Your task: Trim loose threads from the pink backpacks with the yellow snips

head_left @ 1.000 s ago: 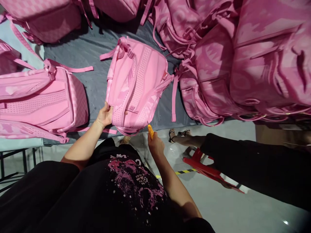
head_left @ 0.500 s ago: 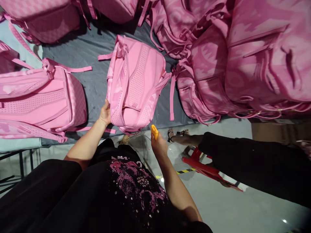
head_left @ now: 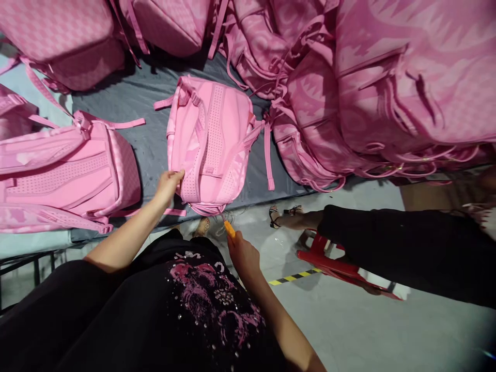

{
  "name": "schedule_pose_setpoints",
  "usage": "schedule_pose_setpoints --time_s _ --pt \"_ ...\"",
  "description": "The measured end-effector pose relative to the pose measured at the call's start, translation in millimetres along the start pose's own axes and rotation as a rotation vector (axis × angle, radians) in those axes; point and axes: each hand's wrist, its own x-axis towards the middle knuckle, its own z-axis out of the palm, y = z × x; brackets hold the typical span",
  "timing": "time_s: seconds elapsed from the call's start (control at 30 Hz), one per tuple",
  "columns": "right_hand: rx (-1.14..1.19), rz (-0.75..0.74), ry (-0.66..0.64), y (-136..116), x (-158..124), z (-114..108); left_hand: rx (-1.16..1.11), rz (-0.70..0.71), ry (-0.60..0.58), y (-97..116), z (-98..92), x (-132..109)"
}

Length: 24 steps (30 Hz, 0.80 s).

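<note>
A pink backpack lies on the grey-covered table with its perforated back panel and shoulder straps facing up. My left hand is closed on its left side near the bottom edge, thumb and fingers pinching the fabric. Just off the table's front edge, my right hand is wrapped round a small yellow-handled tool. The tool's thin tip points at the backpack's bottom edge by the carry loop; I cannot tell whether it touches. Its exact kind is not clear.
Another pink backpack lies to the left. Several pink patterned backpacks are piled at the right and back. A person in black clothing is at the right, near a red stool. Yellow-black tape marks the floor.
My right hand with the yellow-handled tool has moved left and down, from the backpack's lower right corner towards the middle of its bottom edge. My left hand has shifted its grip slightly onto the strap side.
</note>
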Motion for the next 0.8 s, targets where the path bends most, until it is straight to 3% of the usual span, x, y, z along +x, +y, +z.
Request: schedule_pose_setpoints --time_s 0.07,0.13,0.2,0.27,0.33,0.4,0.5,0.57,0.63,0.7,0.73,0.8 --pt "0.025 -0.040 -0.008 0 -2 -1 0.408 0.341 -0.003 -10 15.2 -21" --pt "0.048 -0.058 -0.017 1 -6 2 0.780 0.635 -0.200 -26 35.2 -30" --pt "0.064 -0.031 -0.006 2 -8 5 1.035 0.760 -0.387 -40 54.1 -23" --pt "0.100 -0.003 0.020 5 -10 7 1.093 0.753 -0.432 -42 68.3 -4" --pt "0.164 -0.002 0.068 9 -12 9 0.926 0.675 -0.364 -25 77.7 15" --pt "0.253 -0.035 0.153 12 -16 7 0.644 0.587 -0.251 9 83.8 25" --pt "0.384 -0.094 0.329 18 -24 2 0.216 0.534 -0.059 69 91.3 20" --pt "0.456 -0.147 0.415 22 -28 -4 -0.075 0.552 0.023 93 96.1 11" --pt "0.498 -0.231 0.454 28 -30 -6 -0.354 0.542 0.085 90 98.6 1" --pt "0.501 -0.314 0.443 34 -26 -2 -0.462 0.454 0.104 62 95.4 -13" --pt "0.494 -0.335 0.418 38 -21 2 -0.413 0.382 0.084 42 90.9 -22" --pt "0.478 -0.324 0.344 45 -8 15 -0.104 0.252 -0.078 -1 76.2 -45"
